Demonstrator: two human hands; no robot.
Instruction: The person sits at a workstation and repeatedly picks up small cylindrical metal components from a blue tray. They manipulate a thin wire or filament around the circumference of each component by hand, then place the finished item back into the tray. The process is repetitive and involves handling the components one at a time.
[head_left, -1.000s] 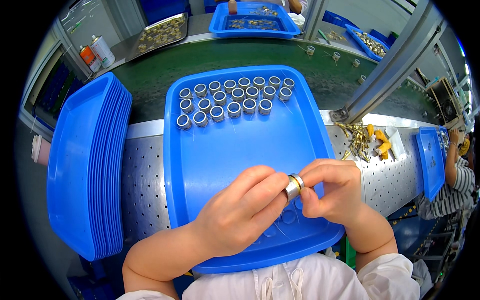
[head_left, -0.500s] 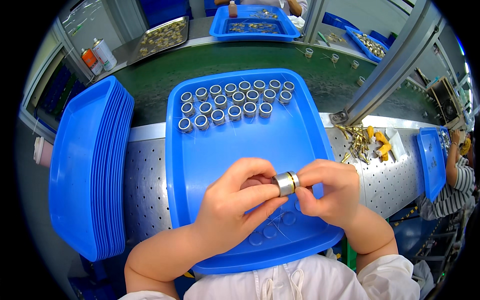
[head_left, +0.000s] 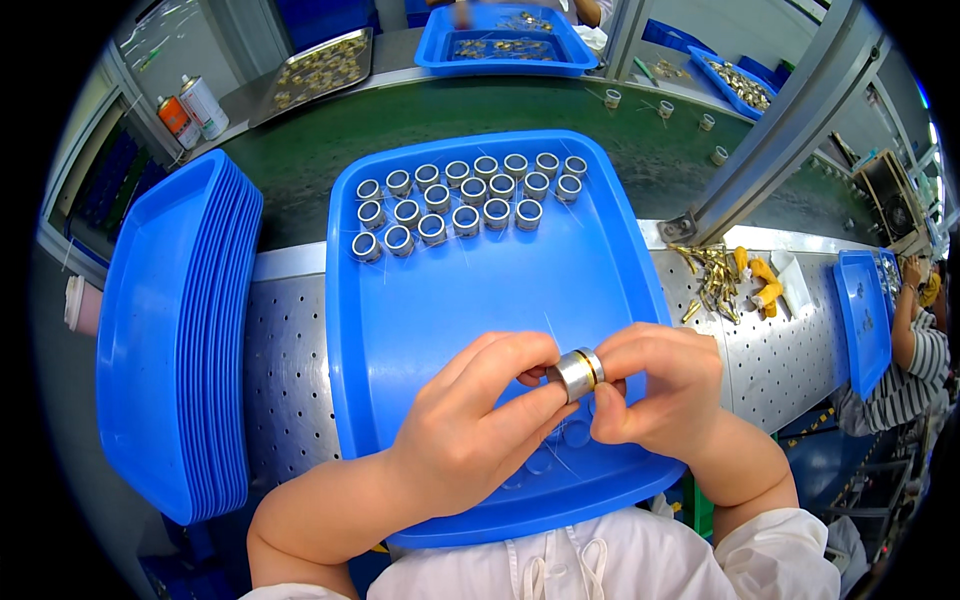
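Observation:
A short silver metal cylinder (head_left: 575, 376) with a narrow gold-coloured ring near its right end is held over the near part of a blue tray (head_left: 440, 310). My left hand (head_left: 470, 405) pinches its left end between thumb and fingers. Round the right end close the fingertips of my right hand (head_left: 662, 385), its thumb just below the rim. Several clear round discs (head_left: 576, 433) and thin wires lie in the tray under my hands, partly hidden. Along the tray's far side stand several open-topped metal cups (head_left: 465, 221) with thin wires, in rows.
Stacked blue trays (head_left: 180, 340) rise at the left. Beyond runs a green conveyor belt (head_left: 300, 150) carrying a few metal cups (head_left: 666, 109). A metal post (head_left: 780, 120) stands at the right, near loose brass-coloured parts (head_left: 715, 285) and yellow finger covers (head_left: 768, 285). Co-workers sit across and at far right.
The cylinder has tilted, its right end higher, and sits slightly lower. My left fingers have shifted along its left end. The view has moved slightly; a co-worker's hand across the belt has moved.

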